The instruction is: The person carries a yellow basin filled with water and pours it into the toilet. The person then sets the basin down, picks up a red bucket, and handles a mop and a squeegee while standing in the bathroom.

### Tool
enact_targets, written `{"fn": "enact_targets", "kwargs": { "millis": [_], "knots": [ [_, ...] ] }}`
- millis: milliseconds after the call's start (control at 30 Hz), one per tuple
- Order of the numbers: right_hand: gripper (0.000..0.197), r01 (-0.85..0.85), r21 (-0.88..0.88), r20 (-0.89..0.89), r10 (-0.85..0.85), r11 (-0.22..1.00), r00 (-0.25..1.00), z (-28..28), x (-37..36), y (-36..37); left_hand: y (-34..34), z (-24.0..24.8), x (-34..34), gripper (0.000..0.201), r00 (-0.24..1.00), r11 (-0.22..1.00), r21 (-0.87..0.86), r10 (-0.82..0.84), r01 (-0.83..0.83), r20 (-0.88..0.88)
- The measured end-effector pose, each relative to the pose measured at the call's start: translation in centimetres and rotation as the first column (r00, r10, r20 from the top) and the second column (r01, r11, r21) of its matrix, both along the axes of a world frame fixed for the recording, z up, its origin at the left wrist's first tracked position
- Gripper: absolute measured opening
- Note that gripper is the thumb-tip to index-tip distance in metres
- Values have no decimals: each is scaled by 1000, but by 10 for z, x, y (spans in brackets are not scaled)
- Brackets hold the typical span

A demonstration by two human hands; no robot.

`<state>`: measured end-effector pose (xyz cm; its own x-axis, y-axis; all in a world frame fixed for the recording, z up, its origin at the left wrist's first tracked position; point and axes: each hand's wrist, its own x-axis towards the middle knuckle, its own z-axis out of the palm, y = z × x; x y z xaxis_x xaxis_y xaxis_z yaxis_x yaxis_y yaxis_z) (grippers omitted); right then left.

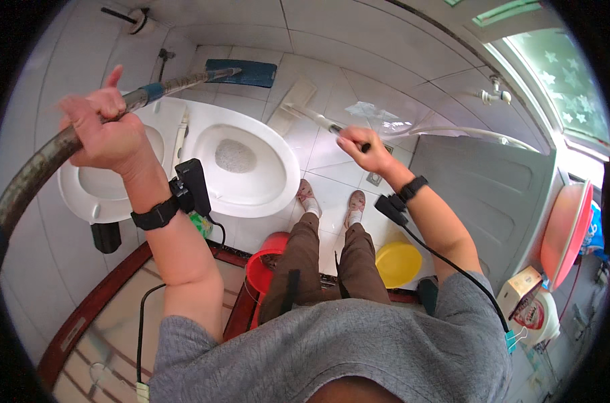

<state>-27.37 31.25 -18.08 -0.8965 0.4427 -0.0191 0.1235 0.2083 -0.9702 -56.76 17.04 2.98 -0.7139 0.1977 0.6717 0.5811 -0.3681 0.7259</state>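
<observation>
My left hand point(107, 127), partly blurred, is closed around a long worn pole point(56, 148), with one finger raised. This pole runs up to a flat blue head point(251, 72) on the floor by the far wall, like a flat mop or broom. In my right hand point(364, 149), the fingers are wrapped round the black grip of a pale-shafted tool point(316, 118). Its far end is blurred and overlaps a pale rectangular piece point(293, 104) on the tiles; I cannot tell whether they are joined. A white toilet point(288, 171) with its lid raised stands between the hands' reach.
A red bucket point(256, 274) and yellow basin point(397, 265) flank my legs. A grey panelled appliance point(479, 188) stands at right, near a wall tap point(496, 96) and pale hose point(466, 131). A pink-red basin point(563, 235) leans beyond it. A floor drain point(374, 178) lies ahead.
</observation>
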Motion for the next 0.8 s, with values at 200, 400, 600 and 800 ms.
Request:
{"fn": "enact_targets", "kwargs": {
  "millis": [200,400,600,800],
  "knots": [
    [16,49,-2,120,-48,999,992,34,91,6,30,-18,13,39,996,996,7,-90,89,26],
    [17,149,11,266,-147,989,953,59,119,23,56,-59,13,35,977,985,57,-168,162,134],
    [24,404,-28,231,-387,914,892,46,158,48,69,-91,20,34,970,989,-19,-141,147,199],
    [27,729,-323,176,-719,603,673,59,172,66,59,-116,13,35,962,983,-72,-149,169,231]
  ]
}}
